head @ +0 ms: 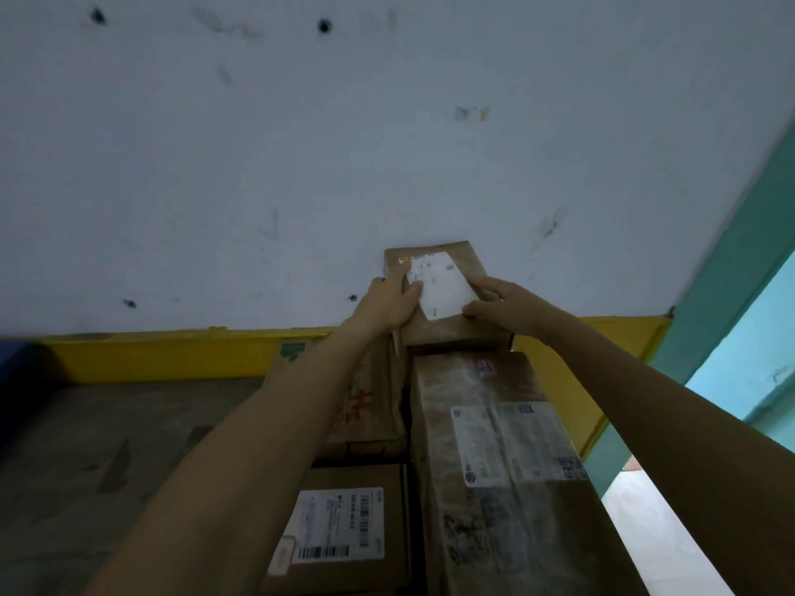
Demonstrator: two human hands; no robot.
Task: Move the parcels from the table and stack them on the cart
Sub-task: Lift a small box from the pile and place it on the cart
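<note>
A small brown parcel [447,290] with a white label sits at the far end of a stack, against the white wall. My left hand [387,305] grips its left edge and my right hand [507,305] holds its right side, fingers over the label. It rests on top of a long taped parcel [499,458] that runs toward me. To the left lie a brown parcel with red writing [370,406] and a nearer parcel with a barcode label [348,526]. The cart under the stack is hidden.
A white wall [387,144] with a yellow skirting [172,354] stands close behind the stack. Dark floor [107,466] lies to the left. A teal door frame [731,260] and a bright opening are on the right.
</note>
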